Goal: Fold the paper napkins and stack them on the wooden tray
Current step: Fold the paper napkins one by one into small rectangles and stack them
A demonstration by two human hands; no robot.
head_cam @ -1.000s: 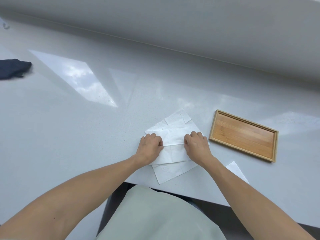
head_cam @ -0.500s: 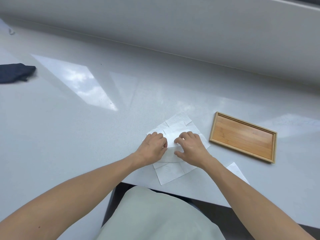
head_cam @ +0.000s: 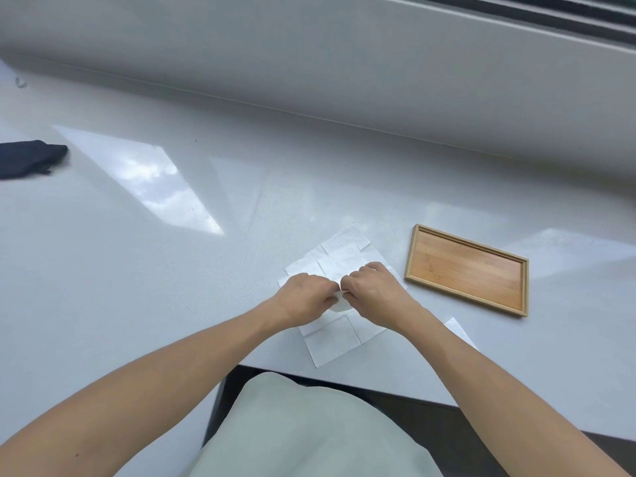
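A person's two bare forearms reach forward over a glossy white countertop [head_cam: 137, 270], seen from a camera worn on the head. The left hand [head_cam: 304, 299] and the right hand [head_cam: 373, 292] meet knuckle to knuckle, fingers curled, both pinching a small white paper napkin [head_cam: 340, 301] that bulges up in a rounded fold between them. Beneath the hands lies a loose, overlapping pile of creased white paper napkins [head_cam: 339, 333], spread flat near the counter's front edge.

Just to the right of that pile, apart from it, sits a shallow rectangular wooden tray [head_cam: 464, 270] with a pale raised rim (it lies at a slant, and nothing rests inside it). A corner of another white napkin sheet [head_cam: 459, 330] shows beside the right forearm, below the tray.

At the far left edge lies a dark navy cloth [head_cam: 29, 160]. A pale green garment [head_cam: 309, 432] fills the bottom centre, on the person's lap.
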